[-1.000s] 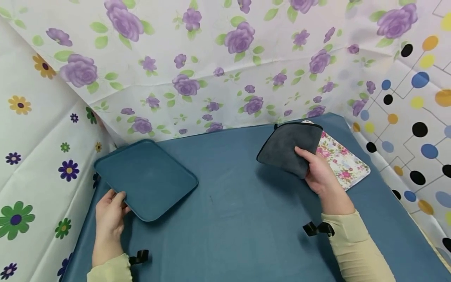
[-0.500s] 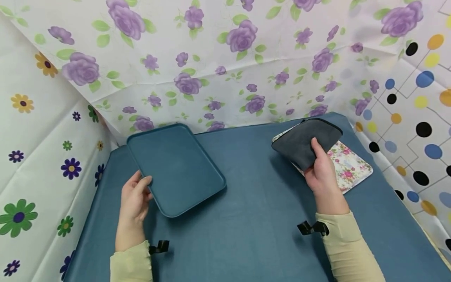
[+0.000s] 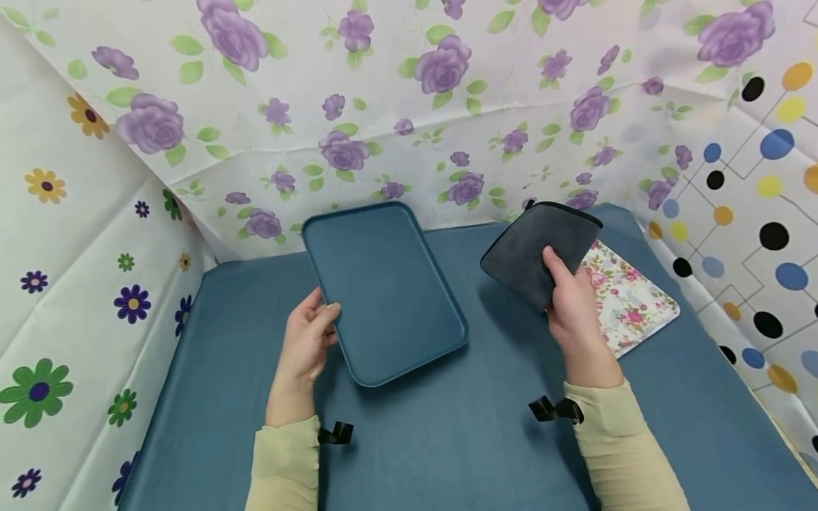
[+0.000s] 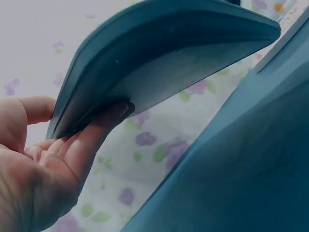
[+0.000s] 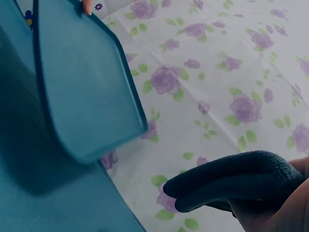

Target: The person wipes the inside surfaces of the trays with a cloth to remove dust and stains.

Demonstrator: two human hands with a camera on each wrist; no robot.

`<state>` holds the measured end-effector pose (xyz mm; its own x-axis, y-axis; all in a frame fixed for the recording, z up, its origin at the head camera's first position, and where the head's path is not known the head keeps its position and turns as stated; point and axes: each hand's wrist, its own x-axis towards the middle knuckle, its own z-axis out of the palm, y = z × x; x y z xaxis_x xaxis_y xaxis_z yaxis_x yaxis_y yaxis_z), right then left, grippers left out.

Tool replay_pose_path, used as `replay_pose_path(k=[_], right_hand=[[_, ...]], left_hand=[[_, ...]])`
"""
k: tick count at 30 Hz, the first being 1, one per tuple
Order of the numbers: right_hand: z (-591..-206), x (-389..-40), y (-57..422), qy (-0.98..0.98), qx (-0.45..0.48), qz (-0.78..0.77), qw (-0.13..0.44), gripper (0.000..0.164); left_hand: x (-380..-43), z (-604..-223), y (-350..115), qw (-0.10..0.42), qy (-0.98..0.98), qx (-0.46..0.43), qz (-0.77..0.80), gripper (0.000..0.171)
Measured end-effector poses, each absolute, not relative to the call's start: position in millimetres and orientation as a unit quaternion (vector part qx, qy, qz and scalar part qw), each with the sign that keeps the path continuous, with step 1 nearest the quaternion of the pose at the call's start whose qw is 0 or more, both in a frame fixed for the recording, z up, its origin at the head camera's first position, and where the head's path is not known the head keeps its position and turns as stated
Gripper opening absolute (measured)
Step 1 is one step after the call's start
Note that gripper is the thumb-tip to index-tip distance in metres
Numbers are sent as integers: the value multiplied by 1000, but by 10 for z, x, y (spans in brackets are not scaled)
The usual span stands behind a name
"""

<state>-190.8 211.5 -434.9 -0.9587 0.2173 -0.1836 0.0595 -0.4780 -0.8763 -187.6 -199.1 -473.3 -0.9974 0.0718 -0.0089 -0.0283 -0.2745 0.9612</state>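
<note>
My left hand (image 3: 309, 337) pinches the left rim of a blue rectangular tray (image 3: 390, 298), thumb on top and fingers beneath. The tray is raised and tilted over the table; its underside shows in the left wrist view. In my right hand (image 3: 578, 312) is a folded dark grey cloth (image 3: 537, 248) with black edging, gripped with the thumb on its upper face. The right wrist view shows the cloth's folded layers (image 5: 231, 181) in that hand. Just behind and right of the cloth lies a floral rectangular board (image 3: 635, 309), partly covered by cloth and hand.
A blue cover (image 3: 434, 440) lies over the table. Purple-flower sheeting (image 3: 383, 92) stands along the back, with a flower-patterned sheet (image 3: 70, 284) on the left and a dotted sheet (image 3: 760, 234) on the right. Each wrist carries a black strap piece (image 3: 339, 433).
My left hand has carried the tray rightward from the table's left side to near the middle. My right hand with the cloth shifted right, then slightly back left and up.
</note>
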Motion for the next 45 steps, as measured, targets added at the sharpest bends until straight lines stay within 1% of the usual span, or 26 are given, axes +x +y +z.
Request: replay_pose_path(k=[4,11,17,21,24,27,30,35,38,41,45], right_hand=[[-4318,-1919,2033,-552,-119,822,70,57],[-4220,-1967,1821,-629,-97,761,126,53],[-4119,-2074,1552,-694,-33,698,172,47],[-4084,-2107,1383,-755,-6,620,213,42],[-4112,-2127,1271,-789,19,564,243,36],[-4172,-2149,1168,-805,55,532,256,32],[-4235,-2157,1096,-821,100,506,245,40],[-4322,-2159,1026,-845,171,465,201,62],[-4354,-2169,1015,-855,201,440,188,73],[-4373,-2188,1008,-861,231,412,188,82],[-4386,-2203,1002,-864,269,377,198,89]], left_hand=[[-1884,-4778,-1841,53,616,35,786,70],[-1940,-4789,-1631,84,626,69,772,65],[-1987,-4749,-1492,105,627,92,767,62],[-1987,-4728,-1431,114,622,103,768,64],[-1983,-4720,-1408,120,617,112,770,64],[-1982,-4720,-1410,122,616,121,769,63],[-1980,-4731,-1405,119,615,134,768,62],[-1971,-4743,-1401,116,606,159,771,59],[-1976,-4743,-1395,114,599,168,775,58],[-1979,-4738,-1398,109,598,168,776,59],[-1972,-4733,-1411,99,606,164,772,60]])
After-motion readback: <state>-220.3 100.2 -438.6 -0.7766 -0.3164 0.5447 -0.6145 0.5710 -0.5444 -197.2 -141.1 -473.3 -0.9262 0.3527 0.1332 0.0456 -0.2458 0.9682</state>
